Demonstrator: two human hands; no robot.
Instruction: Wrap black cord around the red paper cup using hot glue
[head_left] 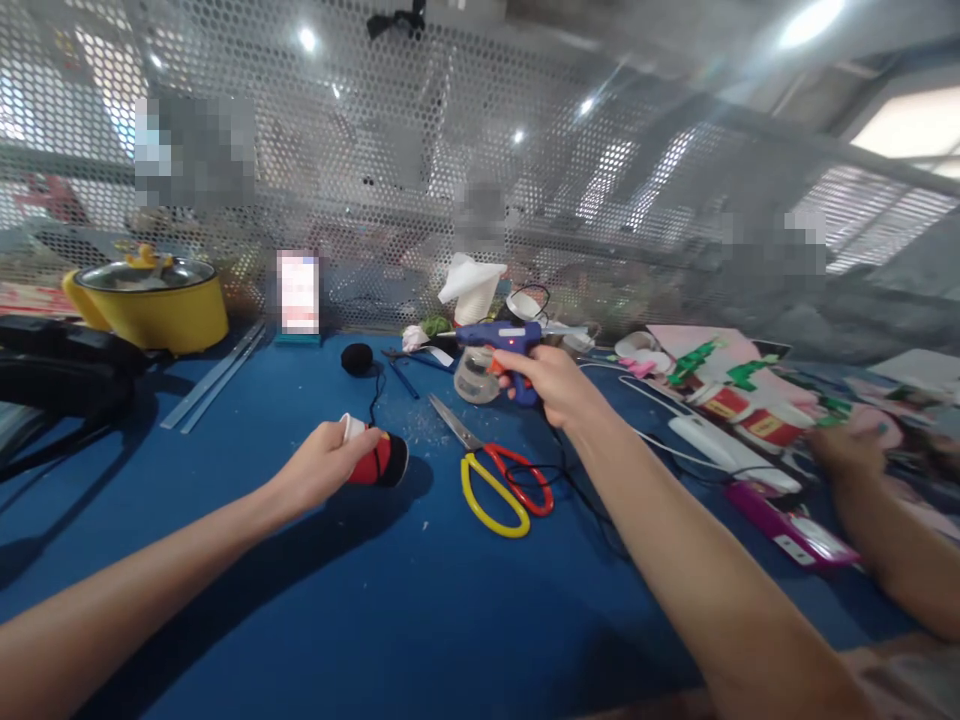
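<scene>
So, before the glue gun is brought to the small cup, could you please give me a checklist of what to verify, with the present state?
1. Right hand holds the glue gun firmly: ok.
2. Glue gun is powered: ok, a red light shows on its body.
3. Left hand steadies the red and black cup on the blue table: ok.
4. Black cord is free: not ok, it runs by the scissors.
5. Glue at the nozzle: cannot tell.
6. Other person's hand is away from the nozzle: ok.
</scene>
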